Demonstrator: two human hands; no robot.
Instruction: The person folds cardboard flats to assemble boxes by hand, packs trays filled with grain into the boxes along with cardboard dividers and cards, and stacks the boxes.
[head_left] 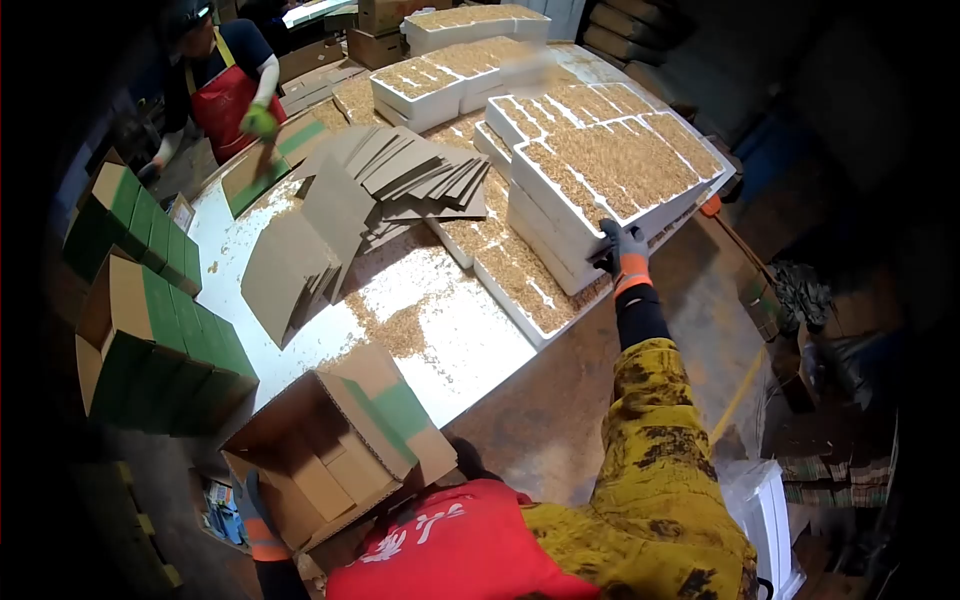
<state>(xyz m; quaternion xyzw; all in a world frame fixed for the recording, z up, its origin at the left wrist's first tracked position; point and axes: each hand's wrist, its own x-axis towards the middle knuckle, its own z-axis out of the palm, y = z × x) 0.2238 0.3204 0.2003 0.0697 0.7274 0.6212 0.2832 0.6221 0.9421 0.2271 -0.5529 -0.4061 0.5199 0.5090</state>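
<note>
My left hand, in a grey and orange glove, grips the left side of an open cardboard box with a green band. The box is tilted with its opening toward the left, and its visible inside holds only folded cardboard flaps. My right hand, gloved alike, reaches far forward and has its fingers over the near corner of a white foam tray. That tray is filled with brown wood shavings and sits on top of a stack. The undersides of my right fingers are partly hidden.
Grey cardboard sheets lie fanned across the white table, among scattered shavings. More filled trays stand behind. Green-banded boxes line the left edge. Across the table, a person in a red apron handles another box.
</note>
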